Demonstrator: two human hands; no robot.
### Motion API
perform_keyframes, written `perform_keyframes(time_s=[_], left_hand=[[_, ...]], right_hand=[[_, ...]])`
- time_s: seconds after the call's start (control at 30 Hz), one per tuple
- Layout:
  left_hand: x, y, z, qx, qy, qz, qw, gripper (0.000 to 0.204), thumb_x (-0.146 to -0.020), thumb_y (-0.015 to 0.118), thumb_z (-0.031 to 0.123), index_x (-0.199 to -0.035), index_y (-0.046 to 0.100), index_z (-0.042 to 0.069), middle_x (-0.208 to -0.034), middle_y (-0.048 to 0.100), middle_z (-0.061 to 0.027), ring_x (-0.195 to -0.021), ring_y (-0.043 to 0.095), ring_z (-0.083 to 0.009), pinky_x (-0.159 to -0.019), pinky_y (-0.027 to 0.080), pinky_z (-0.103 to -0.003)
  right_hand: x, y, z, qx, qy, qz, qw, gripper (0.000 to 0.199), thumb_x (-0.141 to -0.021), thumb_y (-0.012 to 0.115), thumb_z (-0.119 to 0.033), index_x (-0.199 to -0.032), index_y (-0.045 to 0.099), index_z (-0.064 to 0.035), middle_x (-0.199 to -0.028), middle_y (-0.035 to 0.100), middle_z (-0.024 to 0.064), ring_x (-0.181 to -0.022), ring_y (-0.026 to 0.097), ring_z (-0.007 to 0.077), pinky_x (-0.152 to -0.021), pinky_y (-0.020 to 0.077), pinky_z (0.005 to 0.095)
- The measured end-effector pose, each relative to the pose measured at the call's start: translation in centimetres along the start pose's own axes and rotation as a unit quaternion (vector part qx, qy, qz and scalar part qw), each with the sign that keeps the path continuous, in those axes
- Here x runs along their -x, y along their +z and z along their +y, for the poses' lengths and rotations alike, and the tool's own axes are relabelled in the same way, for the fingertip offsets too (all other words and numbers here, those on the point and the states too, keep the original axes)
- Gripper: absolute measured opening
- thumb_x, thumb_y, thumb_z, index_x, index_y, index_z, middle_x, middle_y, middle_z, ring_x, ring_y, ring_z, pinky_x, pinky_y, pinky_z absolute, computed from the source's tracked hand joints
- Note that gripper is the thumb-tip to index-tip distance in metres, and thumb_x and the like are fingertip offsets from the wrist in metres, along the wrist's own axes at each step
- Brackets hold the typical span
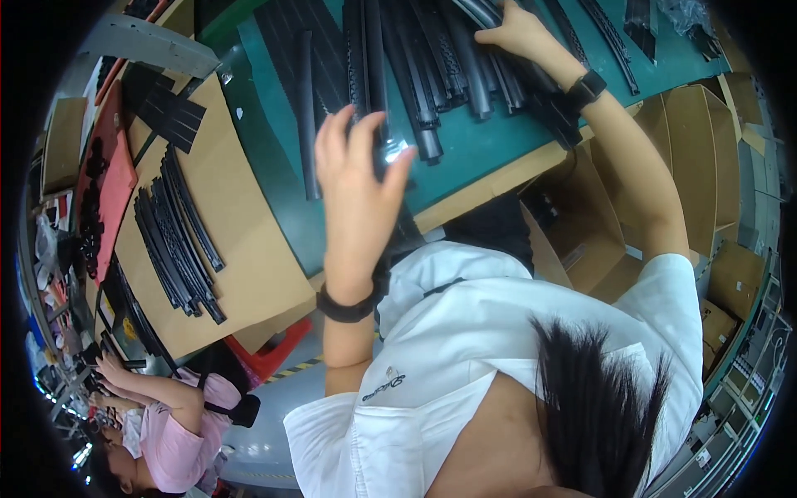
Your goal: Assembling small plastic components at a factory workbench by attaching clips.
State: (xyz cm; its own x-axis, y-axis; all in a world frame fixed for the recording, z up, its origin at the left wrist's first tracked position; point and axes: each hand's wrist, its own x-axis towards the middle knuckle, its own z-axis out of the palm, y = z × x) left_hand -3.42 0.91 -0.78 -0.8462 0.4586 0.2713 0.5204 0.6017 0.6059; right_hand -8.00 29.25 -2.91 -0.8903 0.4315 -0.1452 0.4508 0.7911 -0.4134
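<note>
Black strips (415,91) crowd a green tabletop (465,162)

Nearest, the left hand (357,187) has its fingers spread and curled, the thumb well apart, over the strips; contact is unclear. Farther up, at the picture's top edge, the right hand (523,37) sits by a curved grey strip (475,10), thumb out, its grip impossible to tell. To the left, a bundle of dark strips (178,241) lies on cardboard (249,224). Beyond is a person in pink (178,432).
</note>
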Motion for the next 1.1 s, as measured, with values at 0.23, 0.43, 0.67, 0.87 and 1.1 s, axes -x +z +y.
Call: perform_keyframes(time_s=[0.23, 0.43, 0.67, 0.87, 1.1], left_hand=[[0.9, -0.3, 1.8, 0.05, 0.032, -0.012, 0.998, 0.035, -0.072, 0.064, 0.017, -0.102, 0.053, 0.003, -0.117, 0.041, -0.0186, -0.115, 0.033, -0.0362, -0.093, 0.029, -0.041], [1.2, -1.7, 1.4, 0.129, -0.011, -0.01, 0.992, 0.035, -0.075, 0.061, 0.016, -0.106, 0.05, 0.004, -0.116, 0.045, -0.0152, -0.109, 0.042, -0.0296, -0.09, 0.034, -0.037], [0.0, -0.8, -0.5, 0.474, -0.179, 0.0, 0.862, 0.044, -0.08, 0.056, 0.018, -0.116, 0.038, 0.0, -0.111, 0.048, -0.0177, -0.104, 0.048, -0.0255, -0.085, 0.041, -0.034], [-1.0, -1.6, -2.1, 0.629, -0.306, -0.015, 0.714, 0.054, -0.078, 0.06, 0.015, -0.119, 0.031, -0.004, -0.103, 0.051, -0.0191, -0.093, 0.055, -0.0218, -0.068, 0.049, -0.028], [-0.6, 0.4, -1.9, 0.463, -0.202, -0.201, 0.839, 0.057, -0.074, 0.062, 0.005, -0.12, 0.031, -0.004, -0.097, 0.053, -0.0172, -0.076, 0.06, -0.0205, -0.059, 0.05, -0.024]], right_hand=[[-1.2, 0.1, -0.2, 0.106, -0.094, 0.078, 0.987, 0.057, -0.06, 0.066, -0.026, -0.101, 0.043, 0.0071, -0.085, 0.055, 0.0273, -0.086, 0.053, 0.0387, -0.074, 0.0449, 0.0385], [-1.3, -4.5, -1.1, 0.044, -0.169, 0.059, 0.983, 0.05, -0.062, 0.065, -0.017, -0.103, 0.045, 0.0019, -0.092, 0.055, 0.0218, -0.089, 0.052, 0.0352, -0.076, 0.0431, 0.0378], [3.4, -4.8, -7.9, 0.166, -0.539, 0.008, 0.826, 0.038, -0.061, 0.059, -0.002, -0.098, 0.052, -0.0062, -0.088, 0.055, 0.008, -0.085, 0.049, 0.0263, -0.074, 0.0391, 0.0336], [4.8, -2.9, -10.1, 0.14, -0.621, -0.038, 0.77, 0.029, -0.062, 0.056, -0.003, -0.091, 0.055, -0.0078, -0.086, 0.054, 0.0041, -0.083, 0.046, 0.0219, -0.075, 0.0367, 0.0327], [4.7, 0.1, -10.5, 0.158, -0.673, -0.007, 0.723, 0.021, -0.068, 0.05, -0.007, -0.088, 0.056, -0.0085, -0.087, 0.054, 0.0035, -0.09, 0.046, 0.0213, -0.085, 0.0342, 0.0374]])
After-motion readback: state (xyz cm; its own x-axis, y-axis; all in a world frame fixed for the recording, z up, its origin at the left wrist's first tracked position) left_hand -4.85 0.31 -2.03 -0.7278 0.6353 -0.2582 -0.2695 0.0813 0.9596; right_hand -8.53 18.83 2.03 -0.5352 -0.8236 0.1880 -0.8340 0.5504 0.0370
